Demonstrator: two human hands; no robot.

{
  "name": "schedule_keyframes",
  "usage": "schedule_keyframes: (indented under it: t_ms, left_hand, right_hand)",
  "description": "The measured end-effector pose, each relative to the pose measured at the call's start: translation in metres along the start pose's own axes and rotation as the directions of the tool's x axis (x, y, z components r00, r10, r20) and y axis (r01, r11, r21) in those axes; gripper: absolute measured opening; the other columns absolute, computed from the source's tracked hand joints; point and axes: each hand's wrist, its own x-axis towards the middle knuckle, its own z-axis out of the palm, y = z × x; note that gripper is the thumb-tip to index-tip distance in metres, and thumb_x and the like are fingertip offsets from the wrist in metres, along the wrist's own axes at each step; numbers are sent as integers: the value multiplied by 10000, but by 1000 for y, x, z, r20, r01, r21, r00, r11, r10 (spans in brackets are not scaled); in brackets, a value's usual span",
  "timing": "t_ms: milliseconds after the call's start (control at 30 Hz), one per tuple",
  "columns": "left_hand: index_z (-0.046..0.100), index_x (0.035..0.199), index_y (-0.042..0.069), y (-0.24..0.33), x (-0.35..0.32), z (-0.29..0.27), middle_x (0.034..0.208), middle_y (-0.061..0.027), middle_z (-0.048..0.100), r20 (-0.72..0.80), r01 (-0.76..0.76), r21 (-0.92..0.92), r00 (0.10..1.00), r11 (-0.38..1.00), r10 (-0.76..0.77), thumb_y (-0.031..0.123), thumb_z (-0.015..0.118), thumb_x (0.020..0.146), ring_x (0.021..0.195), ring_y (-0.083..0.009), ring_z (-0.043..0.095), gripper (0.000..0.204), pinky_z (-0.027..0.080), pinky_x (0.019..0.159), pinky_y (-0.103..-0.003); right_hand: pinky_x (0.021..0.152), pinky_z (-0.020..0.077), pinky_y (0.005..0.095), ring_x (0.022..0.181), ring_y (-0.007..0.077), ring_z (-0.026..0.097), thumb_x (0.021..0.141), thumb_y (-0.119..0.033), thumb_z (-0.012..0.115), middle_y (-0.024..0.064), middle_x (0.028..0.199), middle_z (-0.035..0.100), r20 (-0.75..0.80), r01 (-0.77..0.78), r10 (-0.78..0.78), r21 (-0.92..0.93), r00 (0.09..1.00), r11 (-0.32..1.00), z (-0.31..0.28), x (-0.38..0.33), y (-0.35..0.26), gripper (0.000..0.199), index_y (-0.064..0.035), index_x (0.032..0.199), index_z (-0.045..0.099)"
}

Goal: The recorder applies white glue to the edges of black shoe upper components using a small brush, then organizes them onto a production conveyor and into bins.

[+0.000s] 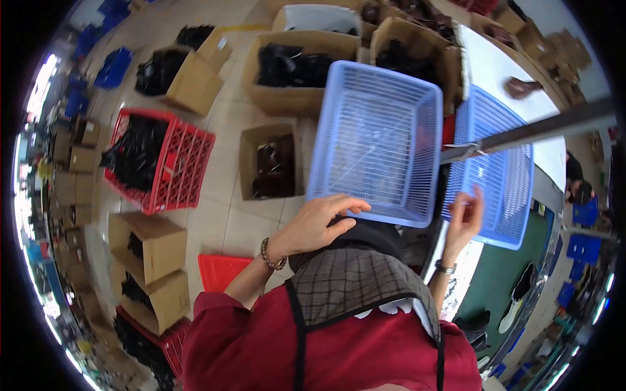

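Above the floor, the left hand [319, 225] grips the near rim of a blue mesh basket [378, 140], fingers curled. The right hand [464, 218], fingers spread, touches a second blue basket [495, 189]. With 1 hand holding, the raised basket may tip onto the cardboard box [270, 163] below.

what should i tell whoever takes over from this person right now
Left hand: gripping the near rim of the empty light-blue plastic mesh basket, held up over the floor.
Right hand: open, fingertips at the near edge of a second light-blue plastic mesh basket, which lies by the white table.
Around: red plastic crate and brown cardboard boxes on the floor, all holding dark items.
Done: nothing loaded; the lifted basket is empty.
Left: the lifted basket is not yet set down, and the second basket is only touched, not gripped.
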Motion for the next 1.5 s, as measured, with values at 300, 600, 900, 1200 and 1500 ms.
schedule_keyframes:
  t_ms: [300,600,900,1200,1500]
  left_hand:
    - [623,1297,90,-58,-107,-70,1196,-93,682,-218,217,-44,951,975,-221,83,650,909,988,-236,675,389,555,839,-350]
    - [618,1296,82,-92,-146,-33,1130,-116,693,-350,382,-285,813,879,-466,39,644,906,929,-202,689,393,554,817,-320]
    - [615,1294,104,-126,-125,-58,1093,-126,705,-301,377,-301,834,876,-462,39,640,911,853,-199,701,389,562,786,-308]
    - [630,1272,86,-222,-123,-151,1095,-117,712,-168,399,-292,873,869,-457,33,630,918,854,-173,695,358,559,794,-303]
    - [683,1134,94,-493,-147,-267,907,-127,730,-239,645,72,752,761,-615,104,608,861,862,-307,702,284,555,793,-422]
  right_hand:
    - [822,580,342,1042,249,649,881,-242,811,197,1322,572,-286,164,-253,-302,924,939,-3,172,-52,888,46,1535,284]
    - [630,497,301,634,109,579,829,-145,845,56,697,662,-444,148,-71,143,893,979,31,206,-45,217,-6,747,700]
    - [602,529,275,637,128,604,799,-108,857,77,746,677,-476,119,-30,159,879,980,32,210,-48,187,11,810,713]
    - [739,526,306,779,154,605,876,-161,805,57,830,642,-379,128,-83,95,922,987,5,212,-44,193,12,888,719]
    - [1074,459,464,1328,394,512,1008,-274,626,253,1504,460,348,327,-26,-847,937,419,171,38,25,479,2,1390,536]
